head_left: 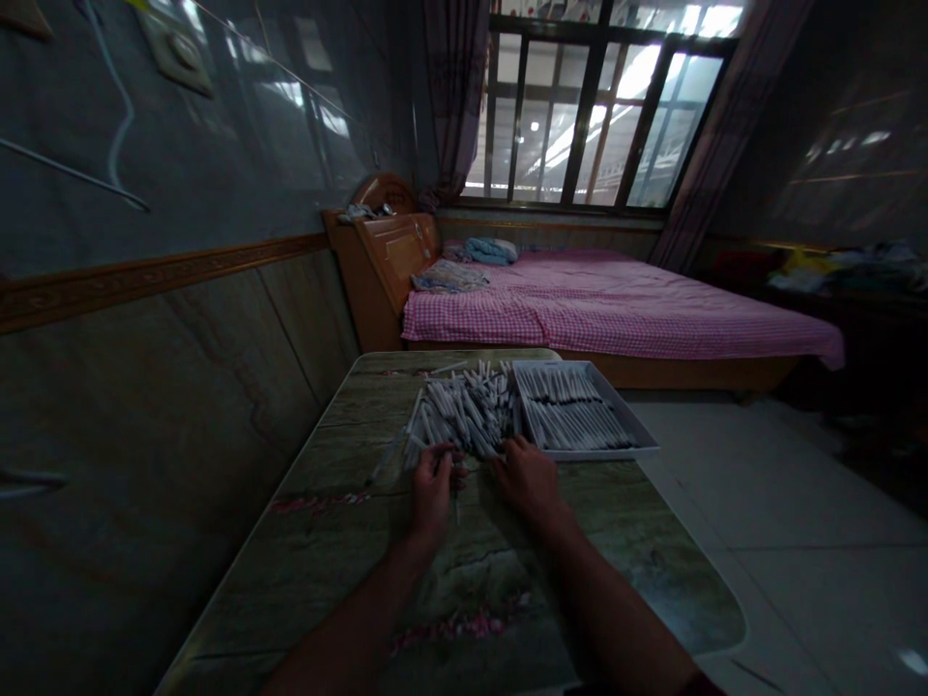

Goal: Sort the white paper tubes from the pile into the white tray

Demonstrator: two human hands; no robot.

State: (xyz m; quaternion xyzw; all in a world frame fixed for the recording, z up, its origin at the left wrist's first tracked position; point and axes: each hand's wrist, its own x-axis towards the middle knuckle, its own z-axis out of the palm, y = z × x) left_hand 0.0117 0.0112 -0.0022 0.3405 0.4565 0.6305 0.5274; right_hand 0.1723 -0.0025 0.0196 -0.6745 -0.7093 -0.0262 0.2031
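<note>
A loose heap of several thin white sticks [464, 411] lies on the greenish table [326, 541]. Right of the heap a shallow white tray [645, 440] holds more sticks laid in neat rows. My left hand [433, 488] rests at the heap's near edge with its fingers curled around one or two sticks. My right hand [528, 478] lies beside it, fingers bent down onto the sticks at the heap's near right corner, close to the tray; what they grip is hidden.
The table stands against a tiled wall [145, 387] on the left. Beyond it is a bed [616, 314] with a pink checked cover and a wooden headboard, under a barred window [594, 106]. Tiled floor [783, 522] lies to the right.
</note>
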